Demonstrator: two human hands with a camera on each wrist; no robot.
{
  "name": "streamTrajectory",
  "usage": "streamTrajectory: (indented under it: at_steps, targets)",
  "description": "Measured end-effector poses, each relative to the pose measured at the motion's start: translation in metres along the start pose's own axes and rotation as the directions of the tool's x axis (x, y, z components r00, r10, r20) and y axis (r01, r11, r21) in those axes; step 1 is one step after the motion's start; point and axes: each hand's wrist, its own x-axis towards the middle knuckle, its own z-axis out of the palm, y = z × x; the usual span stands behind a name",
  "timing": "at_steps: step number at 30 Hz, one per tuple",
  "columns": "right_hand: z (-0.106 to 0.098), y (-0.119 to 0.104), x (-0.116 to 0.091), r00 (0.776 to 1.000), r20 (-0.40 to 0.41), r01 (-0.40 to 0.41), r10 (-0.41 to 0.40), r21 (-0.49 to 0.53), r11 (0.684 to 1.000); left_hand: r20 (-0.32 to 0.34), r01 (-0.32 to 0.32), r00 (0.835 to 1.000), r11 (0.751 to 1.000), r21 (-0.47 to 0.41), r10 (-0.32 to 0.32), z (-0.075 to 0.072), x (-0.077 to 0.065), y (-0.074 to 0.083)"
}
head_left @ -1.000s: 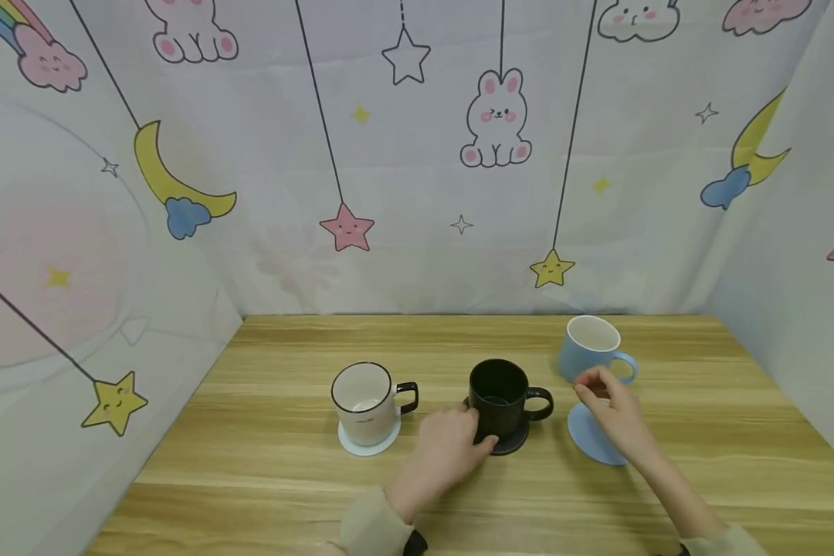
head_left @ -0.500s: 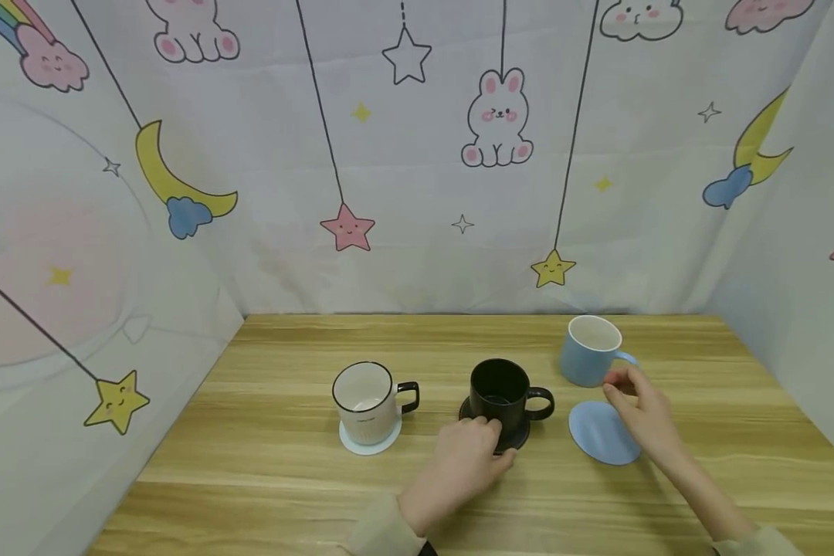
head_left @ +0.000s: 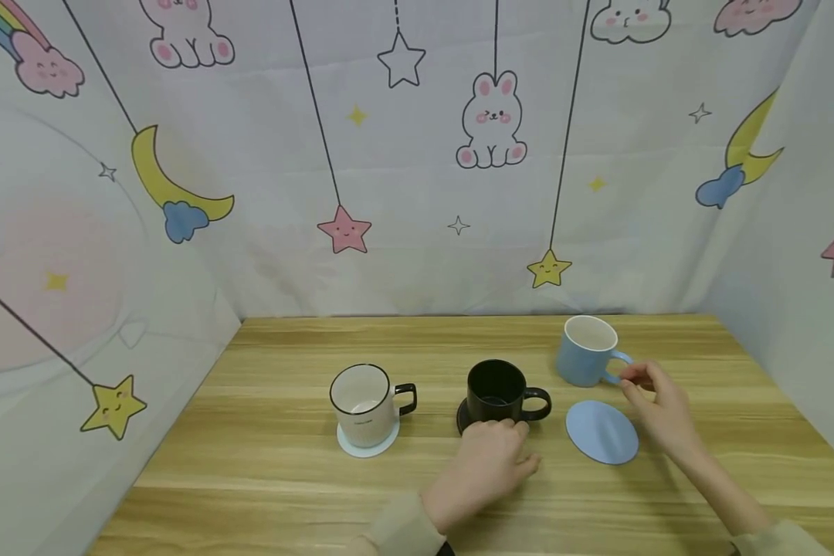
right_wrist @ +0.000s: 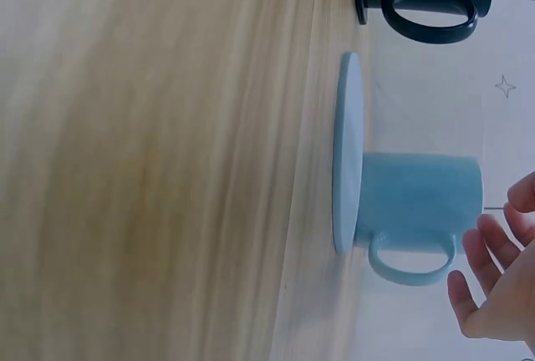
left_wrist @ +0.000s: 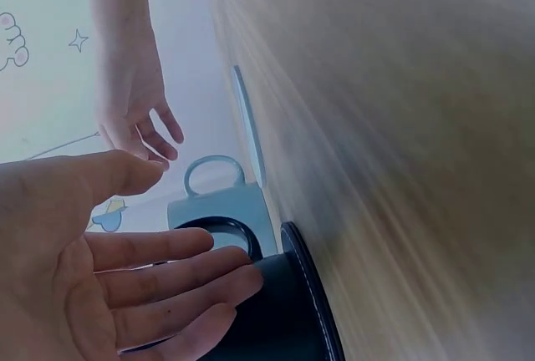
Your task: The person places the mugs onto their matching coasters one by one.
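On a dark coaster point(head_left: 462, 418) stands a black mug point(head_left: 495, 395), its handle to the right. My left hand point(head_left: 485, 462) is at the near side of this mug; in the left wrist view its relaxed fingers point(left_wrist: 171, 282) overlap the mug, not curled round it. A light blue mug point(head_left: 581, 363) stands on the bare table behind a round blue coaster point(head_left: 601, 432). My right hand point(head_left: 664, 408) hovers beside the blue mug's handle point(right_wrist: 411, 277). The right wrist view shows its fingers loosely bent and holding nothing.
To the left, a white mug point(head_left: 367, 426) with black rim and handle stands on a pale coaster point(head_left: 350, 447). A wood-grain table point(head_left: 264, 463) bears everything. Cartoon-printed cloth point(head_left: 417, 170) hangs behind and at both sides.
My left hand has slid rightward along the front of the black mug. My right hand has moved right, from in front of the blue mug to beside its handle. The mugs stay put.
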Motion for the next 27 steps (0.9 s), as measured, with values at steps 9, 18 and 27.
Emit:
streamTrajectory:
  at_steps: [9,18,27]
  targets:
    - [-0.003,0.009,0.005,1.0,0.008,-0.003,0.003,-0.009,1.0,0.009,-0.002,1.0,1.0,-0.012,0.003,0.006,0.011,0.01]
    - [-0.006,0.017,0.013,0.999,0.034,-0.036,0.037,-0.019,0.999,0.042,0.0,0.999,1.0,-0.017,0.001,0.014,0.023,0.018]
    - [-0.008,0.021,0.019,0.997,0.053,-0.054,0.055,-0.02,0.998,0.054,0.001,0.999,1.0,-0.027,0.0,0.016,0.032,0.024]
